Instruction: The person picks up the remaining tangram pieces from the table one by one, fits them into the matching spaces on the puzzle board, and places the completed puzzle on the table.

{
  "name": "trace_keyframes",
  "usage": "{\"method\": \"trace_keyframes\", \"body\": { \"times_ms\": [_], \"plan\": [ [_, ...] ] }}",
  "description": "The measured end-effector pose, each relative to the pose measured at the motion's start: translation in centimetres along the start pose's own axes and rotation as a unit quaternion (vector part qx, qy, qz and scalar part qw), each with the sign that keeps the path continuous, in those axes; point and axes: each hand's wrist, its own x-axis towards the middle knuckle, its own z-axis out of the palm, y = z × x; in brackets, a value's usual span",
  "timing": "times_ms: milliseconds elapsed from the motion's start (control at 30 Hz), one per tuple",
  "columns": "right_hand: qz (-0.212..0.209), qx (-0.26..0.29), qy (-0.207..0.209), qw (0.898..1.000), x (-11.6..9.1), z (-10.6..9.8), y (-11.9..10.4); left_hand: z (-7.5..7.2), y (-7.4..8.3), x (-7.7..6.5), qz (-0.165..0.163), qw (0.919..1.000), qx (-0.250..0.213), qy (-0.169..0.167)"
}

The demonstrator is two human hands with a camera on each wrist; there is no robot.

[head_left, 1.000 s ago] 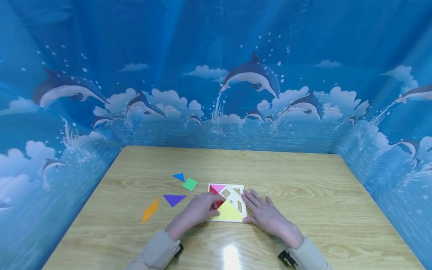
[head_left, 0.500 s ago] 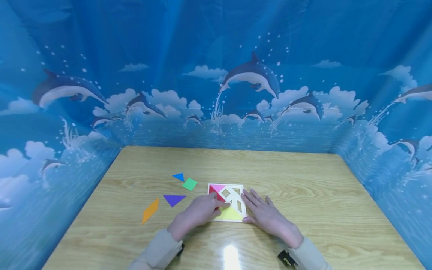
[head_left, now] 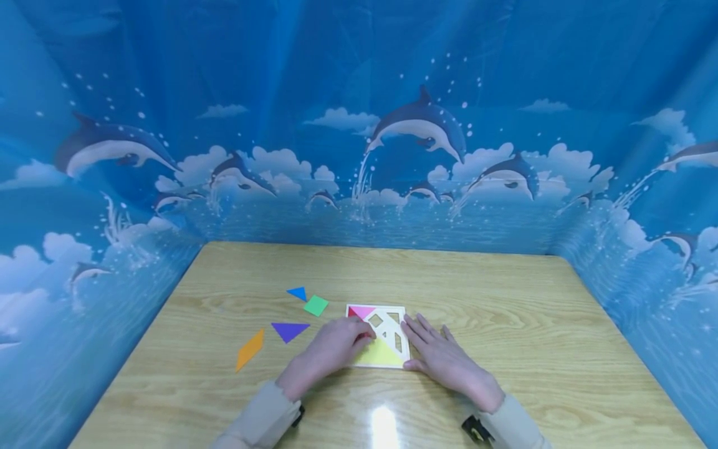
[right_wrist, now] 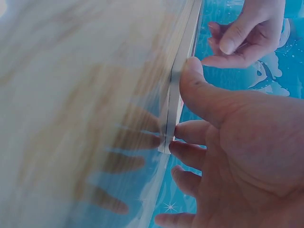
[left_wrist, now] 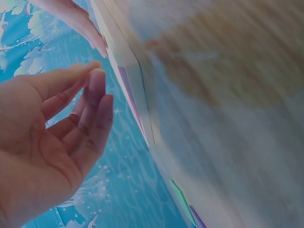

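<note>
The white tangram tray (head_left: 387, 325) lies on the table between both hands. Set into it are a pink triangle (head_left: 363, 310), a yellow triangle (head_left: 381, 355) and a red triangle (head_left: 351, 312), the red one largely hidden by my left hand. That left hand (head_left: 333, 343) reaches over the tray's left side, its fingers loosely bent. In the left wrist view, thumb and index tip of the left hand (left_wrist: 61, 123) come close together, and no piece shows there. My right hand (head_left: 443, 358) rests along the tray's right edge with fingers spread. Several cutouts in the tray show bare wood.
Left of the tray lie a blue triangle (head_left: 298, 293), a green square (head_left: 316, 305), a purple triangle (head_left: 289, 332) and an orange parallelogram (head_left: 250, 350). The wooden table (head_left: 505, 299) backs onto a blue dolphin curtain (head_left: 359, 224).
My left index finger pointed out over the tray's middle half a second ago; now it is drawn back and bent, covering more of the red triangle. The right hand and tray stay put.
</note>
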Motion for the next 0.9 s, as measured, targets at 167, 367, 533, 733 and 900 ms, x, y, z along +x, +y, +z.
{"method": "trace_keyframes", "body": {
  "times_ms": [167, 367, 533, 733, 900],
  "plan": [
    [0.000, -0.001, -0.002, 1.000, 0.1, 0.0, 0.0, -0.5, -0.5, -0.2, -0.032, 0.9986, -0.031, 0.028],
    [0.000, -0.002, -0.002, 1.000, 0.1, 0.0, 0.0, -2.2, -1.7, -1.3, -0.081, 0.9941, -0.048, 0.053],
    [0.002, 0.000, -0.004, 1.000, 0.1, 0.1, 0.0, -4.2, -3.2, -2.9, -0.119, 0.9883, -0.029, 0.091],
    [0.007, -0.004, -0.004, 1.000, 0.1, 0.0, 0.0, -6.2, -5.9, -5.4, -0.161, 0.9808, -0.007, 0.110],
    [0.005, -0.003, -0.005, 1.000, 0.0, 0.0, 0.0, -6.6, -8.0, -8.0, -0.180, 0.9763, 0.003, 0.120]
  ]
}}
